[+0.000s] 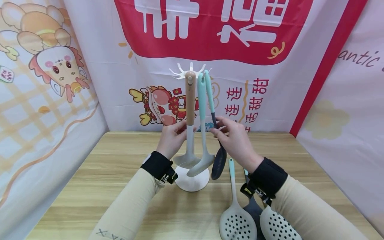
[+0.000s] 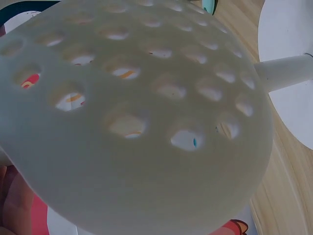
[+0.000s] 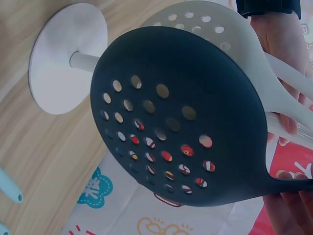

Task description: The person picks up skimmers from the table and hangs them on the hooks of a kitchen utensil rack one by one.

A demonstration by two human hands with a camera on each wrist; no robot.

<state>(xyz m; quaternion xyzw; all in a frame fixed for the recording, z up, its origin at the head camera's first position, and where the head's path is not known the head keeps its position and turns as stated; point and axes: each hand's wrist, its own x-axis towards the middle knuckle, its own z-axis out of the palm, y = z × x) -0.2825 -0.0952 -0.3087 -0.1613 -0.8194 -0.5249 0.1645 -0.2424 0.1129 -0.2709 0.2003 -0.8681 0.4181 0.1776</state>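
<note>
A white utensil stand with a round base and a crown of hooks stands upright. From it hang a wooden-handled skimmer, a grey skimmer with a teal handle, and a dark skimmer, also teal-handled. My left hand reaches in behind the wooden-handled skimmer, its fingers curled round the stand's pole, partly hidden. Between thumb and fingers, my right hand pinches the dark neck of the dark skimmer, whose perforated head fills much of the right wrist view. Pale holes in a skimmer head crowd the left wrist view.
On the wooden table, at the front right, lie another grey skimmer, a dark utensil partly covered, and a second pale perforated utensil under my right forearm. Printed cloth hangs behind and at both sides.
</note>
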